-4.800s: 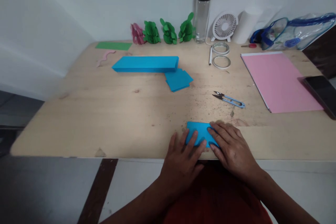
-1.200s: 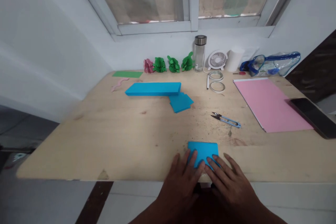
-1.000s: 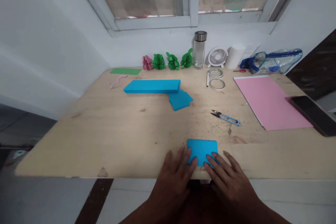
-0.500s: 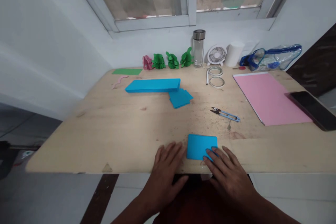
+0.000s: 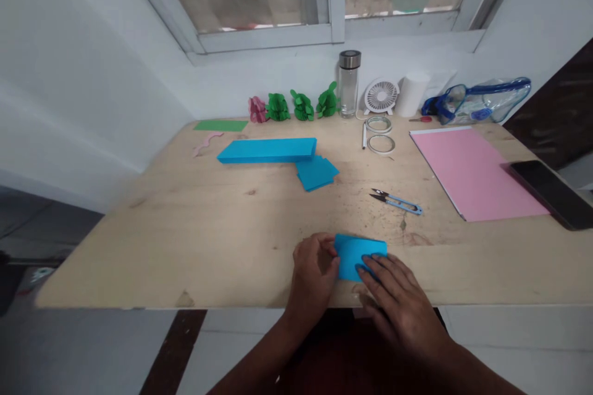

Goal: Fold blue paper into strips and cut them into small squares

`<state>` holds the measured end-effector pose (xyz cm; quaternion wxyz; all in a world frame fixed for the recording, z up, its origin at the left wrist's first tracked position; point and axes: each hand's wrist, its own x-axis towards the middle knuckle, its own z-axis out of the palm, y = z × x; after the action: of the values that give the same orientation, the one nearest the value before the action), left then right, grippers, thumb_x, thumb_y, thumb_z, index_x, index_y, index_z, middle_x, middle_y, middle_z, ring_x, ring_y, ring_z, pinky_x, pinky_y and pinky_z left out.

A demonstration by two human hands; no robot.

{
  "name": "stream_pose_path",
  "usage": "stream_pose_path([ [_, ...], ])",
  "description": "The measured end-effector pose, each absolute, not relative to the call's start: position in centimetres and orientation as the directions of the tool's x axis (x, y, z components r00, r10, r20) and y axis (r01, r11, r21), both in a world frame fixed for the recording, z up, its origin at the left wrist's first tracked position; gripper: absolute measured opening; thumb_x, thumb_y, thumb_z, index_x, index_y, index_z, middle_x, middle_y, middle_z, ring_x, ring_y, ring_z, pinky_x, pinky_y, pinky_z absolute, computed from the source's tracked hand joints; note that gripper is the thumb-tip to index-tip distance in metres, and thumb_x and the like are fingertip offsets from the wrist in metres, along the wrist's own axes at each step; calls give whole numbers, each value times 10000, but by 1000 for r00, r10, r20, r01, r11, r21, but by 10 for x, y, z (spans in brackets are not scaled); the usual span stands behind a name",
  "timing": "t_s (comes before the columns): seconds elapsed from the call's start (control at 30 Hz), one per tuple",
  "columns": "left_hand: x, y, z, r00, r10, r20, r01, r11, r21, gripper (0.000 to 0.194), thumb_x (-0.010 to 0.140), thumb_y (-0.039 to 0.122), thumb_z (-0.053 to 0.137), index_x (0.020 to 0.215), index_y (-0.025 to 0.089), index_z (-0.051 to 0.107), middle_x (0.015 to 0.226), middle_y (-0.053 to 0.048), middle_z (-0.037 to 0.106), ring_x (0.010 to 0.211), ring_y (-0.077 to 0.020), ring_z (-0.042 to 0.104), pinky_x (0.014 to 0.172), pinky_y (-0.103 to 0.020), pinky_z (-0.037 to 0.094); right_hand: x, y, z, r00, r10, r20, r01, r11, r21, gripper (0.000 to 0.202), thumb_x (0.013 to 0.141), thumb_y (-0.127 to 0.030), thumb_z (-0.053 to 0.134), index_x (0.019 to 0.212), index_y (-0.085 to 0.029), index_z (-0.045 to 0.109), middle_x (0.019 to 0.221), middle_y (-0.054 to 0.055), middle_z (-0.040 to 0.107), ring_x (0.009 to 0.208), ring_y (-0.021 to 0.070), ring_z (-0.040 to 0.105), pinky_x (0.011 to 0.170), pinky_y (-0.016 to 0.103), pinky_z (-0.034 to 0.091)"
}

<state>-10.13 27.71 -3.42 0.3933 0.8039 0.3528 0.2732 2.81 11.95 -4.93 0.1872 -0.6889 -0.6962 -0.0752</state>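
A small blue paper rectangle (image 5: 351, 254) lies near the table's front edge, its left side slightly lifted. The fingers and thumb of my left hand (image 5: 313, 270) pinch that left edge. My right hand (image 5: 399, 297) rests flat, fingers stretched out over the paper's right part. Beyond them are a few blue paper pieces (image 5: 317, 173), partly under a long folded blue strip (image 5: 267, 150). Light-blue thread snips (image 5: 396, 202) lie to the right, past the paper.
Pink sheets (image 5: 479, 176) and a black phone (image 5: 553, 194) are at the right. Tape rings (image 5: 381, 144), a pen (image 5: 364, 135), a bottle (image 5: 349, 85), a small fan (image 5: 382, 96) and green paper shapes (image 5: 302, 105) stand or lie towards the wall.
My left hand has moved right from the bare table to the paper's left edge and closed on it, and that edge has lifted. My right hand has stayed on the paper.
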Motion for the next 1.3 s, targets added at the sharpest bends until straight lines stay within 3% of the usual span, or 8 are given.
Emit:
stream_pose_path([
  [0.37, -79, 347, -28, 531, 842, 93, 149, -201, 968, 279, 726, 207, 593, 998, 184, 533, 769, 16, 598, 741, -138, 613, 702, -264, 496, 105, 160, -28, 185, 853, 488, 974, -92, -209, 532, 918, -246, 480, 1437, -178, 382, 1371, 139, 527, 1270, 282, 467, 1004, 489, 413],
  [0.6, -89, 365, -31, 706, 707, 43, 256, -312, 915, 323, 715, 224, 559, 1027, 203, 639, 844, -5, 634, 771, -158, 609, 730, -293, 493, 151, 173, -41, 256, 884, 390, 966, -249, -70, 401, 897, -260, 466, 1273, -162, 565, 1166, 144, 656, 1062, 294, 598, 850, 462, 479],
  [0.8, -89, 365, -21, 801, 599, -6, 309, -406, 860, 130, 741, 242, 561, 843, 197, 628, 740, 9, 634, 665, -153, 590, 638, -274, 477, 150, 176, -34, 256, 910, 326, 965, -261, -26, 348, 903, -232, 470, 1227, -175, 583, 1063, 107, 683, 908, 252, 615, 756, 378, 481],
  [0.93, -91, 371, -17, 826, 557, 91, 218, -463, 859, 95, 742, 206, 549, 791, 209, 631, 834, -23, 669, 805, -185, 632, 748, -322, 508, 152, 179, -34, 298, 907, 296, 954, -279, -107, 330, 870, -227, 494, 1181, -198, 600, 1005, 101, 657, 895, 243, 596, 719, 350, 475],
  [1.03, -96, 380, -19, 814, 550, 187, 171, -535, 828, 90, 719, 182, 575, 760, 221, 645, 947, -35, 674, 941, -200, 626, 881, -370, 495, 152, 180, -35, 348, 901, 259, 931, -300, -208, 225, 864, -239, 483, 1020, -220, 645, 876, 74, 628, 822, 223, 588, 650, 320, 449],
  [1.17, -103, 389, -29, 796, 579, 174, 218, -543, 811, 119, 754, 181, 578, 820, 229, 666, 1078, -51, 653, 1049, -205, 599, 923, -390, 492, 147, 179, -35, 373, 899, 231, 908, -302, -291, 194, 883, -239, 440, 853, -213, 630, 806, 57, 605, 746, 194, 578, 591, 293, 411],
  [1.3, -110, 386, -37, 796, 580, 177, 229, -558, 798, 178, 721, 110, 572, 807, 232, 669, 1160, -57, 620, 1091, -223, 587, 941, -424, 487, 142, 181, -30, 423, 882, 208, 864, -322, -387, 170, 899, -289, 444, 859, -212, 590, 729, 17, 600, 641, 153, 562, 541, 257, 395],
])
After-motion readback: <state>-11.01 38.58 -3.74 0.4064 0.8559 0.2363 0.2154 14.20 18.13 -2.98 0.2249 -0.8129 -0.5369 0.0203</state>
